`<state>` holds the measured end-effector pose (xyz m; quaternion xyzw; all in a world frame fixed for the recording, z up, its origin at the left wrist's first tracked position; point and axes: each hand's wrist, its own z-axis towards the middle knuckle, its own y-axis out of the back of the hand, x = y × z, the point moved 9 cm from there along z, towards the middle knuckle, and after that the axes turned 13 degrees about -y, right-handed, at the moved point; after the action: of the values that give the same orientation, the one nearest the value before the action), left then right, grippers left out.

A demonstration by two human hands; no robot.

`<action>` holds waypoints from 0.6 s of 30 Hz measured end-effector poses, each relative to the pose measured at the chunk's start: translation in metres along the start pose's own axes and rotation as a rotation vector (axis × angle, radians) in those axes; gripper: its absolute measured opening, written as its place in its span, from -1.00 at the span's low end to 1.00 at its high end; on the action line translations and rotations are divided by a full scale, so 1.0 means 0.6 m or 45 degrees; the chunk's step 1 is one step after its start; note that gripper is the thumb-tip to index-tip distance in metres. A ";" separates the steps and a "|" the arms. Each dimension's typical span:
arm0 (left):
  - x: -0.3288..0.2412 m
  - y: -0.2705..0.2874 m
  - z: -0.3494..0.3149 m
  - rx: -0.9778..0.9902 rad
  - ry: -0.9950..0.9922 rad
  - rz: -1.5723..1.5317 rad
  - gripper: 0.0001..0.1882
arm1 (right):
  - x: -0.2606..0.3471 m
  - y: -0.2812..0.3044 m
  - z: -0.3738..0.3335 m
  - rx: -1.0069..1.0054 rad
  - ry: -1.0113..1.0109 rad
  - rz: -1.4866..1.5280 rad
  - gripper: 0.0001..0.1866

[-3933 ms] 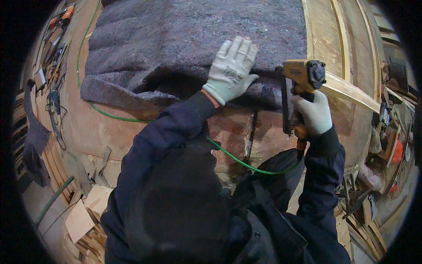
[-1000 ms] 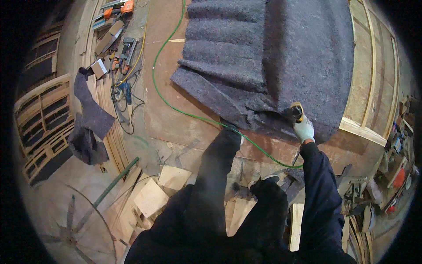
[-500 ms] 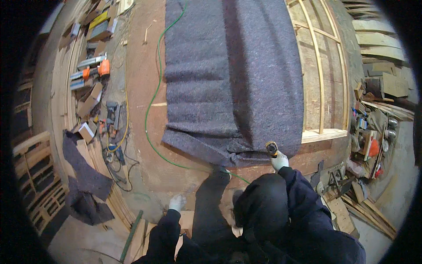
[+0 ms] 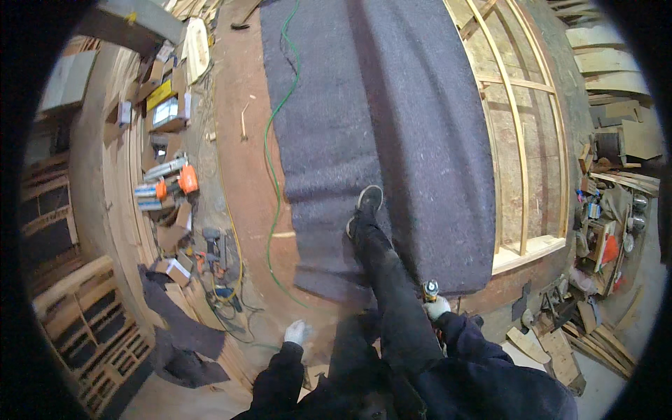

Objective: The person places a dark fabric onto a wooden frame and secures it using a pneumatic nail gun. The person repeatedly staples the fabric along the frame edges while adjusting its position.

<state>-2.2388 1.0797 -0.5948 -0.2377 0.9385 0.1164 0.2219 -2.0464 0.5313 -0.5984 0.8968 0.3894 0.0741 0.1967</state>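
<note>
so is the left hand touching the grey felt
Apart. The head view shows the left hand hanging over bare wooden floor, with a clear strip of floor between it and the near edge of the grey felt.

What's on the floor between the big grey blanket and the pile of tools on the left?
The head view shows a green hose snaking over bare wooden floor between grey felt and tools.

Light grey-white work gloves are worn on the left hand (image 4: pixel 297 331) and the right hand (image 4: pixel 437 308), dark navy jacket sleeves (image 4: pixel 483 350) cover both arms, and dark trousers (image 4: pixel 388 287) with a dark, pale-soled shoe (image 4: pixel 367 203) are seen.
</note>
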 end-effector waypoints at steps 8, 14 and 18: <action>-0.470 -0.218 0.210 0.424 -0.325 0.708 -0.74 | 0.213 0.156 -0.011 0.138 -0.185 0.186 -0.59; -0.827 -0.458 0.269 0.417 -0.347 0.334 -0.61 | 0.337 0.269 0.008 0.057 -0.233 0.481 -0.62; -1.000 -0.592 0.285 0.618 -0.414 0.458 -0.60 | 0.399 0.305 0.000 -0.029 -0.263 0.802 -0.68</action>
<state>-1.5271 1.0663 -0.5012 0.0130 0.9180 -0.0365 0.3947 -1.7594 0.5921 -0.5281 0.9736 0.0701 0.0445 0.2125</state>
